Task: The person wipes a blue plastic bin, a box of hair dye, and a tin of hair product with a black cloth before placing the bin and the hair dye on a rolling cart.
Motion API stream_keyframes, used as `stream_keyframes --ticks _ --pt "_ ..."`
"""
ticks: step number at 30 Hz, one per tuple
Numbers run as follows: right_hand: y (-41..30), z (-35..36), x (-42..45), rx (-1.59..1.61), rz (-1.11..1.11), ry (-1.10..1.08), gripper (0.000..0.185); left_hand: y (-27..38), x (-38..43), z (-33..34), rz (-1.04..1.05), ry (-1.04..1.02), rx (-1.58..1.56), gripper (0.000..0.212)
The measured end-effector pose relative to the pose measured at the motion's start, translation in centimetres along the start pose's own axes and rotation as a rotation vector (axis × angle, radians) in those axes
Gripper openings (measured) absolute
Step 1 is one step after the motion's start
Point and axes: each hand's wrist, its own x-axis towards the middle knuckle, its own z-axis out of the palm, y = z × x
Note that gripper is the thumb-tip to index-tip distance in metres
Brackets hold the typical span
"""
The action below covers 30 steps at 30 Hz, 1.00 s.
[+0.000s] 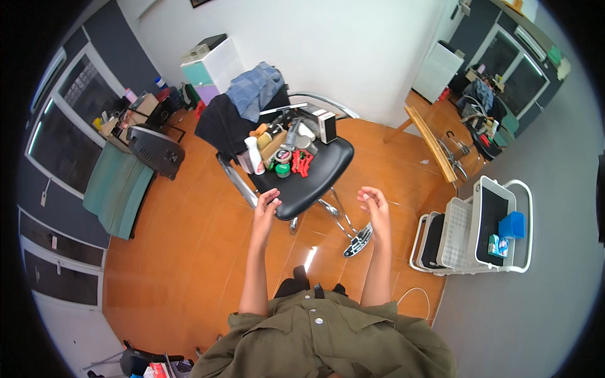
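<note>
Both of my hands are raised in front of me with fingers curled apart and nothing in them. My left hand (267, 208) is near the front left edge of a black salon chair's seat (326, 165); my right hand (375, 203) hovers right of the seat. On the seat stand a white spray bottle (254, 156), a green-lidded jar (282, 170), red clips (301, 163), a grey hair clipper (292, 134), a brush with pale bristles (264, 140) and a black and white box (327, 127). A blue cloth (257, 90) and a black cloth (220, 125) hang over the backrest.
At the right, a white tiered trolley (456, 231) holds a blue bin (512, 225). Behind it, a wooden-framed mirror (432, 144) leans by the wall. A teal bench (116, 189) and a dark wheeled unit (157, 149) stand left. A cable (427, 300) lies on the floor.
</note>
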Motion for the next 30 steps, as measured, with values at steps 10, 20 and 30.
stream_keyframes --ticks 10,20,30 --pt "4.4 12.3 7.3 -0.019 0.064 -0.09 0.018 -2.8 7.8 -10.6 -0.05 0.064 -0.082 0.037" --pt "9.6 19.6 13.4 -0.168 0.156 -0.043 0.021 -5.6 19.8 -14.6 -0.137 -0.117 -0.032 0.039" --pt "18.8 22.1 22.6 -0.196 0.339 -0.048 0.025 -19.3 33.7 -13.2 -0.143 -0.182 0.124 0.041"
